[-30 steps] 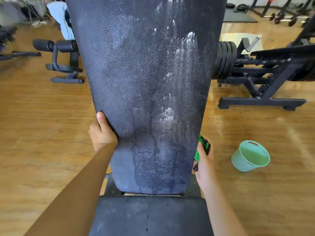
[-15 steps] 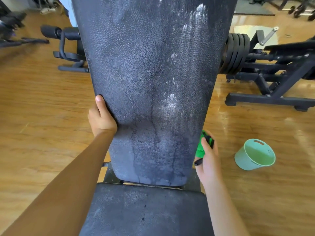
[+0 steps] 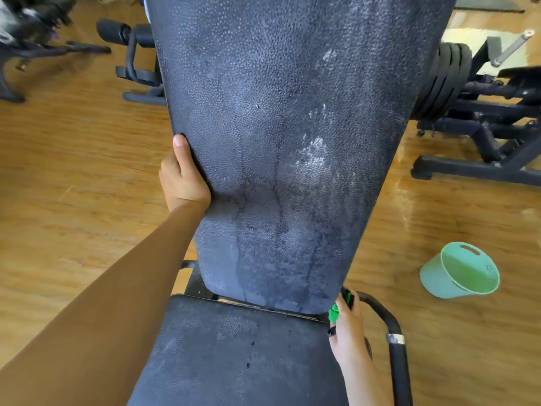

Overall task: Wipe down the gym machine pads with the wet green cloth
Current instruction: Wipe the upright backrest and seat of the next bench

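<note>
Head camera looks down the upright back pad (image 3: 292, 127), streaked with wet runs. My left hand (image 3: 183, 177) clasps its left edge, thumb lying up the front face. My right hand (image 3: 349, 335) clutches the green cloth (image 3: 333, 313) at the pad's lower right corner, just above the seat pad (image 3: 234, 353). A teal bucket (image 3: 459, 273) sits on the wooden floor (image 3: 73, 171) to the right.

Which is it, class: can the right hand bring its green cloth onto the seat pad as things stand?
Probably yes. The right hand grips the green cloth beside the seat pad's right edge, and the pad surface next to it looks bare.
</note>
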A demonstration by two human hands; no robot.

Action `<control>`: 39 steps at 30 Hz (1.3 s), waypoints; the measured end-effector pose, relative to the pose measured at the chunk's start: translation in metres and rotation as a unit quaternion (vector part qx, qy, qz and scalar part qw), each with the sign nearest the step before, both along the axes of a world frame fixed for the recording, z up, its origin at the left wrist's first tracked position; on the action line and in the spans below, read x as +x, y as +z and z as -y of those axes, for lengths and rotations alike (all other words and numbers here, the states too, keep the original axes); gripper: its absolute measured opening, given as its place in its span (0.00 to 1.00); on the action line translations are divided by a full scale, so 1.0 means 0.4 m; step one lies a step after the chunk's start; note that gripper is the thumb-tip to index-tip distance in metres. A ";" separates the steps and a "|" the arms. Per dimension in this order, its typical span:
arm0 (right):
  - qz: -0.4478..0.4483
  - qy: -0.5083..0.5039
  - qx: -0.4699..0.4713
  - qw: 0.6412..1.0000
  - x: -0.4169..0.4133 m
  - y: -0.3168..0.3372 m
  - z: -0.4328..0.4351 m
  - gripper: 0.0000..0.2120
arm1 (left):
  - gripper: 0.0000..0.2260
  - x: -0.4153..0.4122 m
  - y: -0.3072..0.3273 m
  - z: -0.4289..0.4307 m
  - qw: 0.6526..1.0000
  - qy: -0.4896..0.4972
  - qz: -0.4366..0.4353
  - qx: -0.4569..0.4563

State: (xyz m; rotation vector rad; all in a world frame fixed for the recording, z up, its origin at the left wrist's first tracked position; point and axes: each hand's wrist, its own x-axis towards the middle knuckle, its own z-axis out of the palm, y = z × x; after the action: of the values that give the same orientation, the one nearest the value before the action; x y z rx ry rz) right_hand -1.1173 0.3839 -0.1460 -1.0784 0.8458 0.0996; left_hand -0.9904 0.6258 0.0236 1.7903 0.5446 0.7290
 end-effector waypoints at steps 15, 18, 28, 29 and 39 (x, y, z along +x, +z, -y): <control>0.038 0.032 -0.096 0.994 -0.005 -0.028 0.005 0.10 | 0.22 0.004 -0.004 -0.004 1.000 0.007 -0.002 0.022; -0.009 0.046 -0.104 0.993 -0.003 -0.044 0.008 0.08 | 0.23 0.008 -0.006 -0.006 1.000 0.007 -0.005 0.015; 0.098 -0.045 -0.099 0.989 0.023 0.103 0.004 0.13 | 0.27 -0.004 0.010 -0.007 0.999 -0.001 0.004 0.041; 0.123 -0.047 -0.103 0.986 0.036 0.144 0.002 0.14 | 0.29 -0.006 0.011 -0.008 0.999 -0.004 0.005 0.047; 0.285 0.035 -0.235 0.929 0.011 0.524 -0.030 0.17 | 0.22 -0.061 0.072 -0.010 0.982 -0.122 -0.074 -0.126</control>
State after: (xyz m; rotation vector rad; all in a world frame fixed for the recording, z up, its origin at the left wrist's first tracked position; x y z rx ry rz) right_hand -1.1128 0.3961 0.0637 -1.4887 0.3011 -0.3628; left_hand -1.0148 0.6296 0.0525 1.6431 0.4804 0.3435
